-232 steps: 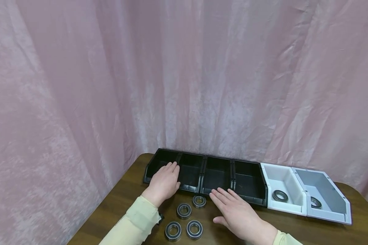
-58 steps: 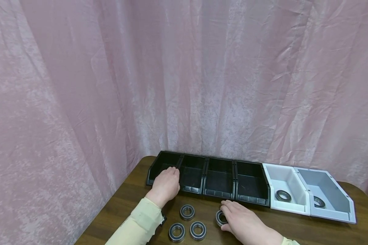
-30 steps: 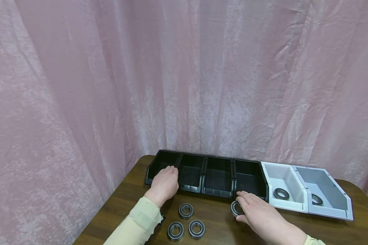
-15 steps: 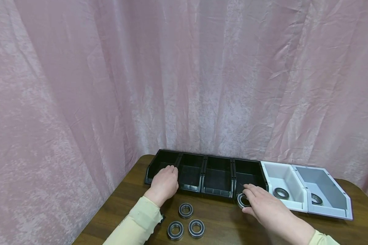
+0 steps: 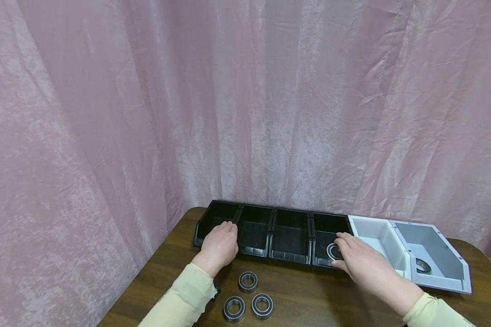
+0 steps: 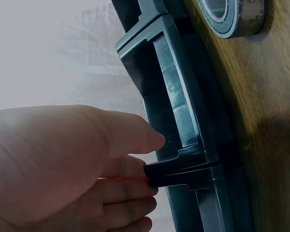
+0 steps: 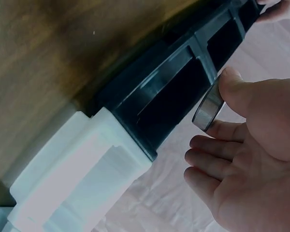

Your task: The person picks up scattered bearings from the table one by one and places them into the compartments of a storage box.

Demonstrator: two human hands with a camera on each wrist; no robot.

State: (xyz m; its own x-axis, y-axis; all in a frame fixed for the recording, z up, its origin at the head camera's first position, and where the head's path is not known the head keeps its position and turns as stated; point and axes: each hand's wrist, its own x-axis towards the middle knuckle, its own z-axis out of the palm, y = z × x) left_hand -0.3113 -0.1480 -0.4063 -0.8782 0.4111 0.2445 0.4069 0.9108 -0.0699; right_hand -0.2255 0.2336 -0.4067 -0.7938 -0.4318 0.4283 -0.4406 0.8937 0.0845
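My right hand (image 5: 364,261) pinches a steel ball bearing (image 5: 334,251) between thumb and fingers, over the front of the rightmost black bin (image 5: 331,222). In the right wrist view, the bearing (image 7: 209,108) appears edge-on between thumb and index finger, the other fingers loosely bent. My left hand (image 5: 220,245) hovers at the divider between the two leftmost black bins (image 5: 255,227). Seen from the left wrist, its thumb and relaxed fingers (image 6: 130,200) hold nothing; whether they touch the divider, I cannot tell. Three more bearings lie on the table: one farther back (image 5: 248,281), two nearer (image 5: 234,308).
Right of the black bins stand a white bin (image 5: 378,227) and a grey bin (image 5: 427,231), joined in one row. A bearing (image 5: 423,266) lies in the grey bin. My right hand hides the white bin's front. A pink curtain (image 5: 245,100) hangs behind the wooden table (image 5: 294,299).
My right hand has picked up the bearing nearest the bins, carried it right along the table, then raised it over the rightmost black bin. The left hand's fingers, flat earlier, are now more bent.
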